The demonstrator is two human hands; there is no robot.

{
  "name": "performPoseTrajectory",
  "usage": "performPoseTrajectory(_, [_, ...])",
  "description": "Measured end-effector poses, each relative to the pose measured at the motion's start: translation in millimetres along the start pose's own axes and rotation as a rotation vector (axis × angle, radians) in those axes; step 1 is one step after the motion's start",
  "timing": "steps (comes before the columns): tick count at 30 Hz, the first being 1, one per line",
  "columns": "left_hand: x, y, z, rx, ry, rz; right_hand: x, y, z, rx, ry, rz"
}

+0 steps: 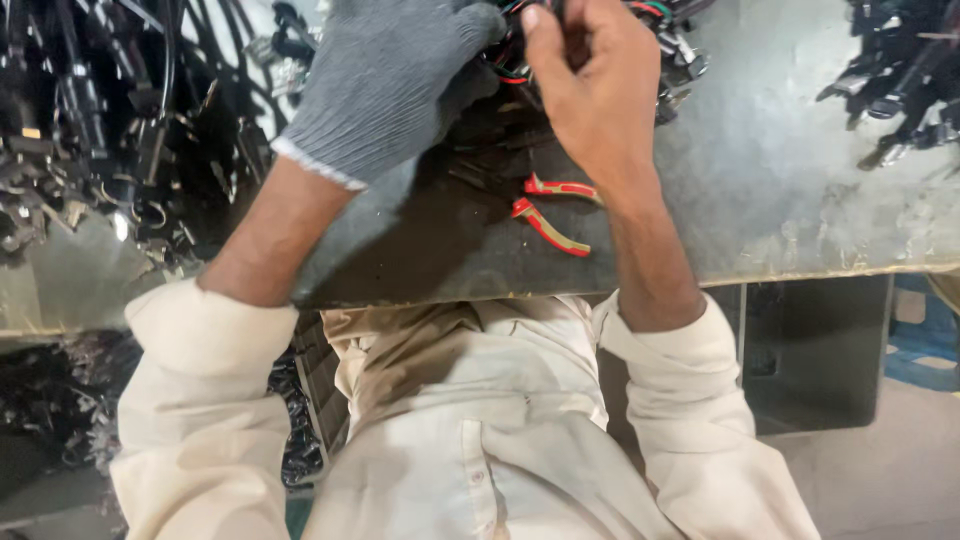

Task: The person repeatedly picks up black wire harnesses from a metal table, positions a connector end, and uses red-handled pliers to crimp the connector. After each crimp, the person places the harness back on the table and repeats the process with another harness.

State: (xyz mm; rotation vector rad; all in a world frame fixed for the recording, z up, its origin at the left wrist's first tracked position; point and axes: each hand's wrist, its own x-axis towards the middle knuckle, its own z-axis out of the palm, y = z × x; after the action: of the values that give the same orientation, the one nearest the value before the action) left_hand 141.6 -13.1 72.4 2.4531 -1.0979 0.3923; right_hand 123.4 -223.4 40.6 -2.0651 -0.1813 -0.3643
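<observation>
1. Your left hand (385,80), in a grey knit glove, is curled round a bundle of wires (510,60) at the top of the bench (780,180).
2. Your right hand (590,90), bare, pinches the same bundle w/ thumb & fingers; both hands are close together.
3. Red-handled pliers (550,210) lie on the bench just below the hands, untouched.
4. Heaps of black connectors (100,120) sit left & top right.
</observation>
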Motion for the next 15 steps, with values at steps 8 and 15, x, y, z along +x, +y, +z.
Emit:
performPoseTrajectory(8, [-25,40,-28,-0.237,0.175,0.220,-71,-46,-15,1.005,0.033,-0.064])
performPoseTrajectory(15, [-94,138,1,-0.482,-0.067,-0.290,-141,-84,-47,1.577,0.110,0.174])
